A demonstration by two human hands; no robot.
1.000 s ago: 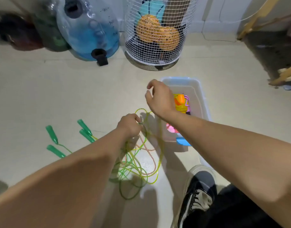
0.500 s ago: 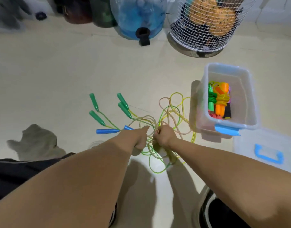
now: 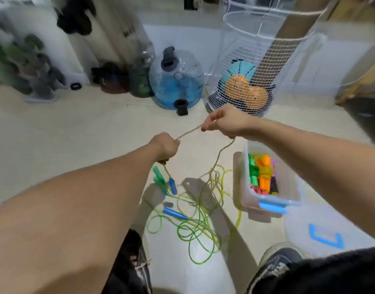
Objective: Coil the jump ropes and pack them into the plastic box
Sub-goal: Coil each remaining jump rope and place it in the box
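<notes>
Right now, in the head view, both hands are up in the air with a tan rope [image 3: 188,132] pulled tight between them. The left hand [image 3: 165,146] is clenched around the rope, and the right hand [image 3: 223,122] pinches it with the fingertips. From the right hand the rope drops down to the floor and runs into a messy pile of green and yellow ropes [image 3: 195,221]. Green handles [image 3: 160,180] and blue handles [image 3: 173,213] lie in that pile too. I cannot tell where the tan rope ends in there.

The plastic box [image 3: 254,200] sits on the floor just beside the pile, on the right. It already has bright coiled ropes [image 3: 262,175] inside. Its lid [image 3: 322,232] lies near it, by a dark shoe [image 3: 280,259].

I think the tan rope is being pulled free so it can be coiled. Here is what could go wrong. The tan rope looks crossed with the green ones, so a hard pull may make a knot tighter, or drag the whole pile along. The pinch of the right hand is small, so the rope could slip out. A dragged handle could bump the box. Loops near the shoes could catch a foot
</notes>
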